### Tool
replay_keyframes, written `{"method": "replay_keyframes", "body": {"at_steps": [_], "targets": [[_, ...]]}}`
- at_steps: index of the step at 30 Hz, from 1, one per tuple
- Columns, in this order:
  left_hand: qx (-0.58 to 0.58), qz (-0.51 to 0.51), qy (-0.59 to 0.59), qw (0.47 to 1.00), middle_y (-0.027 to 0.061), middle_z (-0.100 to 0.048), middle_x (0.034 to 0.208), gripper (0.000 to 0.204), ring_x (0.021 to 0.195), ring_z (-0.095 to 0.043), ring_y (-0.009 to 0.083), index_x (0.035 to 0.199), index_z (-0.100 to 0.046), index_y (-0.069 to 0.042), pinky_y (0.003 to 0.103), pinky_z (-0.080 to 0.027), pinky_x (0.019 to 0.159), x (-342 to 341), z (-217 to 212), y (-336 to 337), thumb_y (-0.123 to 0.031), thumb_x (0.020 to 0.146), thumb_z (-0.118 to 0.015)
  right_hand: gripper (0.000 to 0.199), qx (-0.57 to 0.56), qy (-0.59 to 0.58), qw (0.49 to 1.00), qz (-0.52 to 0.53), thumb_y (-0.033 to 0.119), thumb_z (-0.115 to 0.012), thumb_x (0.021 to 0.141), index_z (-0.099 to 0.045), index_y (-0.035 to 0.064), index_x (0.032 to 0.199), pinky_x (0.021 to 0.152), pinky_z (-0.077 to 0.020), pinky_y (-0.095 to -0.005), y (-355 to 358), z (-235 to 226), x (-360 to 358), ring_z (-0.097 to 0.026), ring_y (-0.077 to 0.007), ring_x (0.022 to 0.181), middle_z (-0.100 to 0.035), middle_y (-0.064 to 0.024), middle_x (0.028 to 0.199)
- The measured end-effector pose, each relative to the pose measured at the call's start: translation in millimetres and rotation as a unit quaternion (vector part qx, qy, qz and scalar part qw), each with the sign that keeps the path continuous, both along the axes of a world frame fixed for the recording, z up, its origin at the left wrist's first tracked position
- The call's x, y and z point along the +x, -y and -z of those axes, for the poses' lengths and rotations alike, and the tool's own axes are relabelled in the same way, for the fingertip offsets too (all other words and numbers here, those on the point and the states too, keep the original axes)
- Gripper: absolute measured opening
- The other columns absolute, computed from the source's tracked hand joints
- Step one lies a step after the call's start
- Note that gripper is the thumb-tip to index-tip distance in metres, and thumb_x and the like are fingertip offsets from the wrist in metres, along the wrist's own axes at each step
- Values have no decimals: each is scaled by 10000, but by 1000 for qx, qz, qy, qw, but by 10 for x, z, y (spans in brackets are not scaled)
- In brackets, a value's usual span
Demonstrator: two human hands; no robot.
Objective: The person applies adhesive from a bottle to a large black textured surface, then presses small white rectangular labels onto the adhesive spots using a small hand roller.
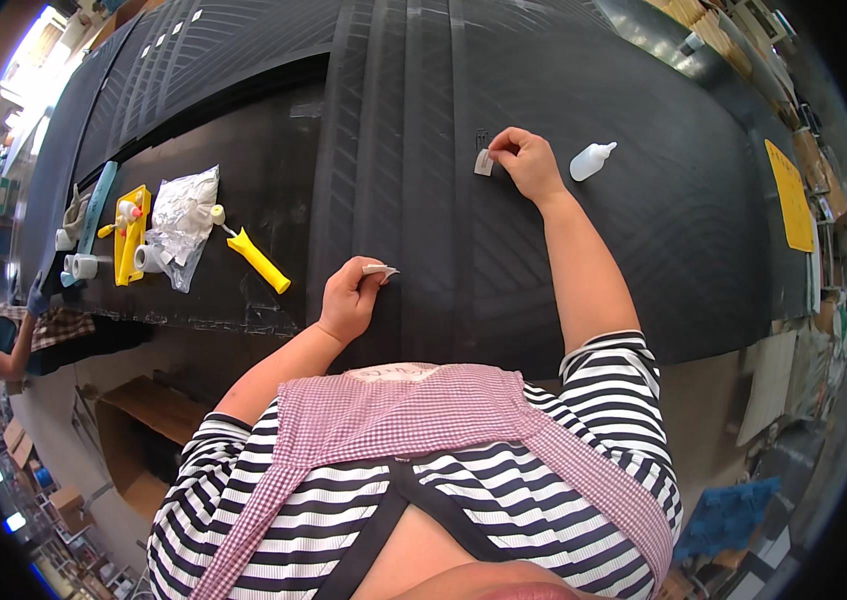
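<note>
My right hand (532, 168) reaches over the black sheet (424, 200) and pinches the edge of a small white label (484, 164). This label lies against the sheet beside small dark markings. To the right of that hand, a white squeeze bottle (592, 161) with a narrow tip lies on the surface. Closer to my body, my left hand (347, 302) is closed on what look like a few small white labels (381, 270), their ends sticking out past the thumb and fingers.
Left of the sheets lie a yellow-handled roller (259, 262), a crumpled clear plastic bag (185, 215), a yellow tray (132, 235) and tape rolls (84, 267). A yellow panel (790, 195) is at the far right. Another person (19, 340) stands at the left end.
</note>
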State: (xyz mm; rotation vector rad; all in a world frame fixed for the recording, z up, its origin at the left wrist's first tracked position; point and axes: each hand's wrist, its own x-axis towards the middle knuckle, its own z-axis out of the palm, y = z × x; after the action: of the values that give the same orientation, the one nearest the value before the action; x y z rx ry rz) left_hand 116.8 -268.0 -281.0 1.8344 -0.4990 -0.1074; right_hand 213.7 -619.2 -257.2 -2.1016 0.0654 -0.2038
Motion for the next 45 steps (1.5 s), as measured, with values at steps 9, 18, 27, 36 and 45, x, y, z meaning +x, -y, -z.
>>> {"method": "replay_keyframes", "body": {"at_steps": [9, 18, 27, 36, 45], "targets": [[16, 7, 18, 1000, 95, -661, 862, 54, 739, -645, 227, 914, -625, -27, 296, -509, 688, 26, -32, 8, 19, 895, -603, 62, -104, 33, 994, 22, 106, -699, 787, -710, 59, 825, 791, -503, -394, 22, 43, 334, -636, -302, 874, -638, -102, 900], [21, 11, 26, 999, 97, -664, 865, 51, 746, -646, 237, 919, -632, -32, 300, -509, 691, 42, -35, 15, 9, 894, -613, 70, -161, 33, 984, 64, 124, -712, 798, -698, 55, 797, 737, -511, -337, -27, 99, 401, -641, -216, 801, -623, -52, 867], [19, 12, 19, 1000, 95, -671, 880, 51, 759, -649, 233, 922, -639, -33, 296, -512, 702, 41, -48, 15, 5, 894, -620, 86, -176, -16, 981, 75, 189, -699, 808, -716, 107, 827, 806, -505, -402, -66, 95, 407, -647, -279, 912, -644, -73, 945], [18, 21, 32, 999, 89, -666, 904, 104, 750, -623, 171, 931, -615, -23, 263, -501, 705, 39, -52, 18, 64, 905, -564, 77, -145, 87, 984, 54, 35, -703, 774, -720, 53, 847, 714, -502, -302, -58, 117, 307, -590, -182, 725, -581, -43, 926], [17, 12, 26, 999, 100, -663, 872, 69, 748, -643, 225, 916, -632, -26, 293, -507, 695, 33, -36, 17, 31, 887, -606, 205, -202, 60, 976, 47, 76, -746, 766, -752, 55, 969, 764, -510, -339, -116, 162, 269, -619, -224, 826, -604, -66, 968]]}}
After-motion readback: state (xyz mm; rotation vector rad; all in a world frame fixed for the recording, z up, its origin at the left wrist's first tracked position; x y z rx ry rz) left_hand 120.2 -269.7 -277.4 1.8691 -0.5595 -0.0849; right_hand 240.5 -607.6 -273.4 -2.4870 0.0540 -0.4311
